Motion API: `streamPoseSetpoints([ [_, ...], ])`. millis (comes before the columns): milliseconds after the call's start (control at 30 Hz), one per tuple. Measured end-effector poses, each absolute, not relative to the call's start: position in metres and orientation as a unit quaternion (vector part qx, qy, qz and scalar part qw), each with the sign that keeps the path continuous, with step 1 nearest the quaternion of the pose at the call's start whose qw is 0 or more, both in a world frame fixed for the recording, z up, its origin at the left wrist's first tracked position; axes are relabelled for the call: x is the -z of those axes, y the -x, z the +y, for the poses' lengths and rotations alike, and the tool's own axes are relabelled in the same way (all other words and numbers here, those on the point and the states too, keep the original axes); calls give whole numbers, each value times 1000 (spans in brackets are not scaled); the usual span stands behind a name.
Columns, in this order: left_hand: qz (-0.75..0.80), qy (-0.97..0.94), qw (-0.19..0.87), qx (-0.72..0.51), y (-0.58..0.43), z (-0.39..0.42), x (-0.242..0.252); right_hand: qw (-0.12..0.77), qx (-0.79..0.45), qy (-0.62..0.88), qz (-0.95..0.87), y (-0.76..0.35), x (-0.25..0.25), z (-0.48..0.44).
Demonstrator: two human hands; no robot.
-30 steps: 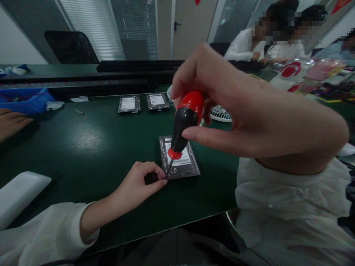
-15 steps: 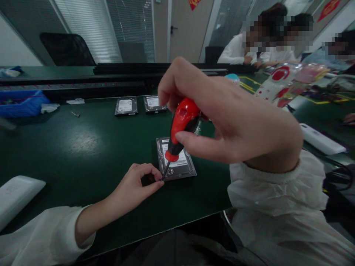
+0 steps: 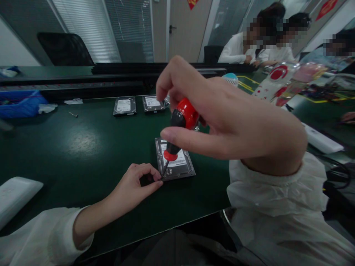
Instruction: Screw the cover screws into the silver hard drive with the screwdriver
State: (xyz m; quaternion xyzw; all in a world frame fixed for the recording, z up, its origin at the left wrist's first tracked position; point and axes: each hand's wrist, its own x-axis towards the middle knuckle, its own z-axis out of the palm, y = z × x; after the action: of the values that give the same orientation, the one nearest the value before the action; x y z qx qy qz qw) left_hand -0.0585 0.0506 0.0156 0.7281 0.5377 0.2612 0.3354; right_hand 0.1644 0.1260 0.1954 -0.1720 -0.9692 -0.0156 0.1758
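A hard drive [image 3: 185, 167] lies label up on the green table in front of me. My right hand [image 3: 222, 118] is closed around the red and black handle of a screwdriver [image 3: 189, 111], which hides part of the drive. The shaft slants down to the drive's near left corner. At that same corner, the thumb and index finger of my left hand [image 3: 135, 183] are pinched together beside the screwdriver's tip. Whatever sits right under the tip is too small to make out.
Two more hard drives [image 3: 124, 106] [image 3: 153, 103] lie farther back. A blue bin [image 3: 23, 105] and a small screw-like metal piece [image 3: 73, 115] are to the left. White blocks lie at both sides [image 3: 20, 197] [image 3: 323, 138]. A printed plastic bottle [image 3: 277, 79] stands at right; people sit beyond.
The screwdriver handle has turned, showing more black at its front. My right thumb has slid left across it. My left hand stays at the drive's corner.
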Motion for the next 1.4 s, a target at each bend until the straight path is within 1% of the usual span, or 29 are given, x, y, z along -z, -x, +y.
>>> streamPoseSetpoints([
  [100,538,-730,331,-260,58,51,-16,189,57,227,-954,-164,-191,130],
  [367,531,-737,325,-263,58,50,-18,167,25,187,-968,-167,-196,125],
  [533,533,-739,323,-258,58,50,-18,167,59,241,-954,-168,-197,126],
  [733,531,-738,323,-263,58,50,-18,170,-19,161,-972,-169,-200,123],
  [933,537,-733,323,-264,56,51,-20,186,-20,193,-963,-168,-198,122],
  [1100,534,-737,320,-264,58,50,-18,162,-67,140,-975,-168,-200,120],
  [1167,536,-736,318,-264,58,50,-18,178,-48,160,-970,-166,-199,119],
  [1267,535,-736,318,-265,57,50,-18,206,14,225,-952,-165,-197,122],
  [1333,534,-737,317,-267,57,51,-18,201,30,229,-952,-165,-197,123],
  [1400,533,-738,315,-268,56,51,-19,183,15,205,-961,-167,-198,123],
])
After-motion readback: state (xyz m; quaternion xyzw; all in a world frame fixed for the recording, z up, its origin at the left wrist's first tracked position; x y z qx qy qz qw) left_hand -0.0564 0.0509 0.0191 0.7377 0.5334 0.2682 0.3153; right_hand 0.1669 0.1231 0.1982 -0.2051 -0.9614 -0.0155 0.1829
